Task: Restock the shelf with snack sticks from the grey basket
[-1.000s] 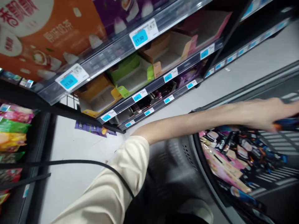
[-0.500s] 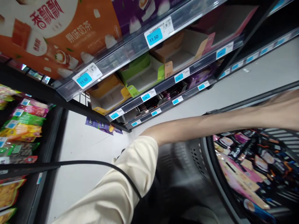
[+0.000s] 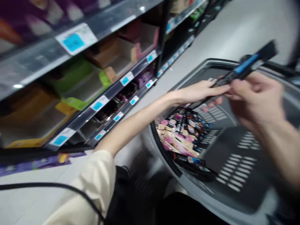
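Note:
My left hand (image 3: 206, 89) reaches out over a grey shopping basket (image 3: 164, 162), its fingers closed around the lower part of a long black packet (image 3: 243, 67) with a blue panel. My right hand (image 3: 260, 97) grips the same packet farther up, thumb against its near side. The packet is tilted, its far end pointing up and right; blur hides its print, and whether it is one packet or several stacked. Below my left hand, a heap of small glossy sachets (image 3: 185, 131) in pink, cream, black and orange lies in the basket's left part.
At left stands a shelf rack (image 3: 117, 22) with price tags. It holds an open yellow carton (image 3: 39, 118), a green carton (image 3: 84, 84) and an orange carton (image 3: 119, 56). A black cable (image 3: 47, 185) crosses my left sleeve. White floor (image 3: 140, 122) runs between rack and basket.
The view has swung right and down toward the basket. My hands, out of sight before, now show above it with the black packet between them. The sachets remain in the basket.

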Demonstrator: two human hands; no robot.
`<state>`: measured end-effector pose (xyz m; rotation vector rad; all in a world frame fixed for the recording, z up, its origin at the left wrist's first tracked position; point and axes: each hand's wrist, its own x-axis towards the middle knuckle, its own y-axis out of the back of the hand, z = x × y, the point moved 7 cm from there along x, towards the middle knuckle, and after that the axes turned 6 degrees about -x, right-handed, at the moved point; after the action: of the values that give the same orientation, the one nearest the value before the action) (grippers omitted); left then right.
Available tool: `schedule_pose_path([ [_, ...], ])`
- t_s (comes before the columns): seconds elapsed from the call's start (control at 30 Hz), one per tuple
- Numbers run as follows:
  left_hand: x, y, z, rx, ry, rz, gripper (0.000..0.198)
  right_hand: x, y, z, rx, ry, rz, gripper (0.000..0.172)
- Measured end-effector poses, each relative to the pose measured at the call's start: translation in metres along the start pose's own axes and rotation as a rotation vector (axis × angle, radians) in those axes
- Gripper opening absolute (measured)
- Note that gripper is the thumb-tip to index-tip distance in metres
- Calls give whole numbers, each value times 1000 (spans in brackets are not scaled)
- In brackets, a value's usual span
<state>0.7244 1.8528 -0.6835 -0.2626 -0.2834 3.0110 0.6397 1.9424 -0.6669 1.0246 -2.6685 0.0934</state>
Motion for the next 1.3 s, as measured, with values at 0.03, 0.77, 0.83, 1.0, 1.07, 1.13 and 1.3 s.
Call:
schedule_pose_path([
  [0.03,2,-3,-5,-38,-9,-92,42,-2,7,2,-3,-2,53,55],
  [0.77,12,25,-9,-86,-158,118,41,0,38,19,-92,-61,200,51],
  [0.83,14,28,-7,-85,-198,154,33,3,44,22,-86,-52,220,51],
  [1.0,11,45,4,-60,-401,373,37,10,56,29,-113,-17,234,50],
  [1.07,8,50,7,-46,-450,443,44,11,56,30,-113,-29,223,50],
  [1.13,7,55,8,-42,-474,483,45,10,56,31,-100,-58,240,48],
  [1.3,14,61,6,-79,-484,459,39,11,56,30,-117,-71,246,47],
])
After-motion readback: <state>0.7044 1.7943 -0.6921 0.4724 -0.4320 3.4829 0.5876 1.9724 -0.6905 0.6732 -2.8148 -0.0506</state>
